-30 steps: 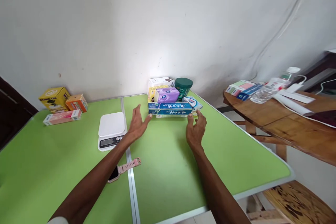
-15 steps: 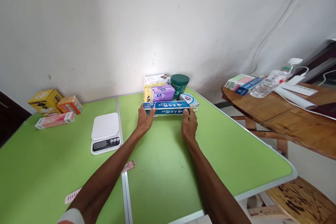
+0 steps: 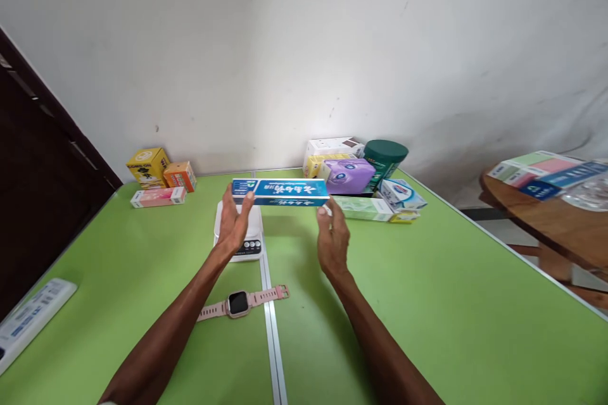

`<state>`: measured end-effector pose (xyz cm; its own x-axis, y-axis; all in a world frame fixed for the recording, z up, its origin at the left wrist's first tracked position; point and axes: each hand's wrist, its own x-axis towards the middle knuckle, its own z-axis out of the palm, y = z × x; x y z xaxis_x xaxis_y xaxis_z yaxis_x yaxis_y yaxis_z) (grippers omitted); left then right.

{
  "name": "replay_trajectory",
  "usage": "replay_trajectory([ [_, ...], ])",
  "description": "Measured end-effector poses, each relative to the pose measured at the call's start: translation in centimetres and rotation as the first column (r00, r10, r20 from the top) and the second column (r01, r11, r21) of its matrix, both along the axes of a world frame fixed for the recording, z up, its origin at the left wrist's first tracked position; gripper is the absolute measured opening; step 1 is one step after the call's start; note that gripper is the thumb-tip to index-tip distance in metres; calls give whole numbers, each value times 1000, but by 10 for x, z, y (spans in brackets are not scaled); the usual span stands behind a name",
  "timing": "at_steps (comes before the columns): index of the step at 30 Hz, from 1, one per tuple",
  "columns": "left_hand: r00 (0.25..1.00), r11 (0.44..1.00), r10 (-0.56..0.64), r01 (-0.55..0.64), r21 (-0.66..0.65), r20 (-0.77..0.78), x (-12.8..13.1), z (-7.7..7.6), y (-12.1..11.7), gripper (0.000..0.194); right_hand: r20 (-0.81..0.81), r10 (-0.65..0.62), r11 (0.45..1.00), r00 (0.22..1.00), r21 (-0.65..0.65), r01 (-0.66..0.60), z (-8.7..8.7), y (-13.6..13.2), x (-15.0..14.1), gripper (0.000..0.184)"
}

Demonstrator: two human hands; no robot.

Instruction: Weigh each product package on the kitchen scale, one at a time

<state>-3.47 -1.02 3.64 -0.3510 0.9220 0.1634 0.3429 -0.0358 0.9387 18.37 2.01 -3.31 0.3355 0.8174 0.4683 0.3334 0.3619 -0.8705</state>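
Between my two hands a long blue toothpaste box (image 3: 285, 188) is held level above the table. My left hand (image 3: 234, 218) grips its left end, thumb on the near side. At the right end, my right hand (image 3: 333, 237) has its thumb and fingers closed on the box. Under the box's left part sits a white kitchen scale (image 3: 254, 224), partly hidden by my left hand and the box. A pink-strapped smartwatch (image 3: 238, 304) lies on the table, nearer to me, with one strap end behind my left forearm.
Right of the box stand a purple pack (image 3: 350, 174), a dark green tub (image 3: 386, 158), a light green box (image 3: 363, 207) and a blue-white box (image 3: 403, 195). Yellow (image 3: 148, 168), orange (image 3: 180, 176) and pink (image 3: 158, 197) boxes sit at the back left. A white device (image 3: 35, 316) lies front left.
The toothpaste box has been lifted off the group of packs and carried left towards the scale in both hands. My view has turned left, bringing the whole watch face into sight.
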Motion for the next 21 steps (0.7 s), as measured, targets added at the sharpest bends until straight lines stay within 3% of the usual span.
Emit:
replay_trajectory([
  [3, 991, 990, 136, -136, -21, -9, -46, -8, -12, 95, -7, 156, 988, 988, -17, -156, -14, 1, -45, 74],
  [7, 982, 982, 188, -188, -15, -20, -83, -34, -23, 86, 24, 255, 966, 967, -52, -254, -37, -2, -74, 71],
  [13, 986, 986, 166, -166, -14, -5, -99, -71, -22, 90, 16, 291, 950, 957, -124, -287, -47, -9, -74, 76],
  [21, 971, 972, 232, -233, 15, 48, -107, -98, -18, 105, -29, 308, 933, 951, -185, -308, -42, -11, -67, 74],
])
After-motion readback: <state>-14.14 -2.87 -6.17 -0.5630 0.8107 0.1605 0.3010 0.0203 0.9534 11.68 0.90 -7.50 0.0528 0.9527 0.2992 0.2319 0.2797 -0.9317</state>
